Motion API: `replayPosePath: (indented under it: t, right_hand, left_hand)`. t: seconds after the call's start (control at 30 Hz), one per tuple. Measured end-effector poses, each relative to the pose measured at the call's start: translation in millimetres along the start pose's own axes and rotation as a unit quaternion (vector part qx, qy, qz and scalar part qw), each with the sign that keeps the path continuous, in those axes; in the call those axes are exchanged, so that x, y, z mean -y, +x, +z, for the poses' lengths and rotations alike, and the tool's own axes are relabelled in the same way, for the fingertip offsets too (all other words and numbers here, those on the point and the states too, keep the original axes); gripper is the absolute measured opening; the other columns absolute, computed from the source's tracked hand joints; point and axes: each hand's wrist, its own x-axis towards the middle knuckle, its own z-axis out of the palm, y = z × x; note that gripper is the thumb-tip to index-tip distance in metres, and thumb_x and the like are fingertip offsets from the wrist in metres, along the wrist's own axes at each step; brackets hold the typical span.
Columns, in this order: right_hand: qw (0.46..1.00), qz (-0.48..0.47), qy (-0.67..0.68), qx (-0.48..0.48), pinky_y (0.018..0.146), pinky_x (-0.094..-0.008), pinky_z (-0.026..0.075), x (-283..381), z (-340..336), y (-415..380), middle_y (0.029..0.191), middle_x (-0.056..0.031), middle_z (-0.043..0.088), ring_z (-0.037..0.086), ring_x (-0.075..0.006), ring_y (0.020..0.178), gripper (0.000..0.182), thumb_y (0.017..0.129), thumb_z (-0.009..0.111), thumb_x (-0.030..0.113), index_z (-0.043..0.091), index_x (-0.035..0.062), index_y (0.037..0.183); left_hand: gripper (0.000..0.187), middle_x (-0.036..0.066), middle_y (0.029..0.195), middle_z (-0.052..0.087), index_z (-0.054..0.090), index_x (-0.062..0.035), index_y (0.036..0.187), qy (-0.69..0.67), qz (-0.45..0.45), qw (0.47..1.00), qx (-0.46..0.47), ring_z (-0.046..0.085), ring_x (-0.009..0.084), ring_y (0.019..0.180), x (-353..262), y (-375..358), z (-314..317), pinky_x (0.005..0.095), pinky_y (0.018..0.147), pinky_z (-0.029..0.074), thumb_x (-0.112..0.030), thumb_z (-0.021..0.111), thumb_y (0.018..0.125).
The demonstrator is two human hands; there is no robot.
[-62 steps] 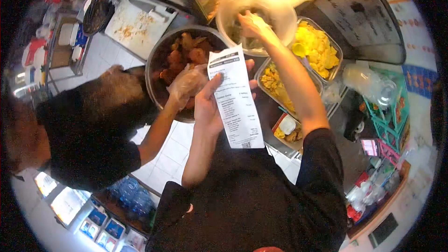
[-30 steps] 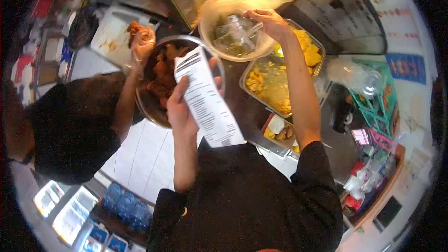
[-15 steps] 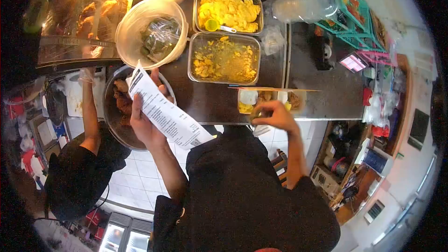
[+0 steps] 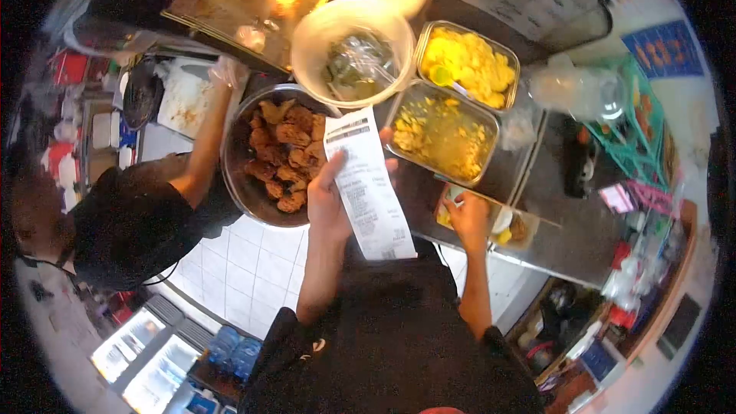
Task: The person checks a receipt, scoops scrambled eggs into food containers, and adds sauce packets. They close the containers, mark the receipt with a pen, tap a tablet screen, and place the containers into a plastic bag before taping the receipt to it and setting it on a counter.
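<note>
My left hand [image 4: 328, 203] is closed on a long printed receipt [image 4: 368, 192], its fingers behind the paper and the thumb on its front. My right hand [image 4: 469, 218] reaches into the left part of an open food box [image 4: 529, 243] at the counter's front edge. Its fingers are pinched together, and whatever is between them is hidden. Farther right in that box lie a pale piece and a brown piece of food. Left of the receipt is a big metal bowl [image 4: 232, 184] of fried chicken pieces [image 4: 291, 138].
Behind the box are two metal trays, one nearly full of yellow food [image 4: 471, 57], the other [image 4: 452, 134] partly filled. A white tub [image 4: 307, 57] holds plastic-wrapped greens. A co-worker's gloved hand [image 4: 228, 73] is at the left. Plastic cups [image 4: 590, 93] and a green basket [image 4: 636, 130] are right.
The view has turned, showing more of the chicken bowl and co-worker's side. My right hand, earlier above the box's front with a small dark round thing, is now lower into its left part.
</note>
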Motion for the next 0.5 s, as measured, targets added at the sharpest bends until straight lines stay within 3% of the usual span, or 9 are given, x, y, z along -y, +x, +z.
replayPosePath:
  t: [0.07,0.13,0.2,0.23,0.27,0.33,0.4,0.43,0.5]
  right_hand:
    - [0.981,-0.068,0.177,0.027,0.064,-0.0369,0.052,94,-66,4,0.071,-0.0182,0.068,0.068,-0.0303,0.069,0.024,0.081,0.075,0.022,0.070,-0.0009,0.086]
    - [0.948,-0.234,0.215,-0.015,0.058,-0.0290,0.047,150,-62,52,0.067,-0.0115,0.067,0.066,-0.0173,0.062,0.015,0.084,0.071,0.016,0.070,0.0008,0.088]
    - [0.889,-0.427,0.145,-0.085,0.067,-0.0400,0.051,205,-32,127,0.079,-0.0145,0.068,0.067,-0.0304,0.073,0.010,0.077,0.069,0.008,0.069,0.0035,0.086]
    - [0.876,-0.469,0.101,-0.043,0.075,-0.0431,0.051,228,-2,174,0.081,-0.0148,0.068,0.067,-0.0337,0.079,0.012,0.074,0.068,0.008,0.068,0.0051,0.086]
    - [0.840,-0.536,0.077,-0.022,0.071,-0.0388,0.052,243,47,230,0.078,-0.0119,0.066,0.065,-0.0330,0.075,0.025,0.064,0.065,0.003,0.069,0.0058,0.089]
    - [0.804,-0.590,-0.058,-0.058,0.073,-0.0438,0.053,269,110,280,0.081,-0.0151,0.068,0.067,-0.0364,0.080,0.023,0.065,0.066,0.009,0.069,0.0060,0.088]
    - [0.790,-0.548,-0.263,0.073,0.074,-0.0475,0.054,276,131,301,0.085,-0.0192,0.070,0.067,-0.0398,0.083,0.023,0.069,0.064,0.015,0.072,0.0057,0.088]
    - [0.849,-0.460,-0.235,0.109,0.073,-0.0486,0.054,269,161,339,0.088,-0.0223,0.069,0.068,-0.0397,0.083,0.021,0.073,0.062,0.016,0.073,0.0053,0.087]
    - [0.810,-0.487,-0.321,0.060,0.071,-0.0484,0.054,291,123,296,0.086,-0.0222,0.069,0.069,-0.0375,0.083,0.018,0.076,0.060,0.010,0.074,0.0075,0.087]
  left_hand:
    - [0.059,0.022,0.149,0.038,0.025,-0.0034,0.150,-0.011,0.025,1.000,-0.004,0.060,0.0399,0.114,-10,-8,-8,0.0543,0.094,0.050,-0.028,0.043,0.099]
    - [0.059,0.023,0.149,0.038,0.024,-0.0037,0.151,-0.026,0.049,0.998,-0.013,0.060,0.0406,0.114,-18,-17,-16,0.0548,0.095,0.050,-0.028,0.042,0.099]
    - [0.059,0.023,0.150,0.036,0.024,-0.0048,0.151,-0.063,0.065,0.996,-0.019,0.058,0.0415,0.116,-22,-22,-22,0.0554,0.097,0.049,-0.028,0.042,0.100]
    - [0.059,0.021,0.151,0.035,0.024,-0.0051,0.151,-0.059,0.069,0.996,-0.006,0.056,0.0419,0.119,-26,-25,-27,0.0556,0.098,0.048,-0.029,0.042,0.100]
    - [0.059,0.021,0.151,0.035,0.024,-0.0051,0.151,-0.060,0.080,0.995,-0.011,0.056,0.0419,0.119,-29,-25,-26,0.0556,0.098,0.048,-0.029,0.042,0.100]
    - [0.060,0.020,0.151,0.036,0.024,-0.0051,0.151,-0.099,0.078,0.992,-0.006,0.056,0.0410,0.119,-35,-26,-22,0.0550,0.099,0.048,-0.030,0.043,0.100]
    - [0.061,0.018,0.151,0.036,0.024,-0.0035,0.151,-0.102,0.079,0.992,-0.009,0.056,0.0404,0.119,-44,-27,-23,0.0535,0.099,0.048,-0.030,0.043,0.099]
    - [0.061,0.018,0.151,0.036,0.024,-0.0031,0.151,-0.101,0.084,0.991,-0.006,0.056,0.0403,0.119,-47,-27,-20,0.0533,0.099,0.048,-0.030,0.042,0.100]
    - [0.060,0.019,0.151,0.037,0.025,-0.0028,0.151,-0.105,0.092,0.990,-0.002,0.056,0.0402,0.120,-51,-27,-20,0.0531,0.099,0.048,-0.030,0.042,0.100]
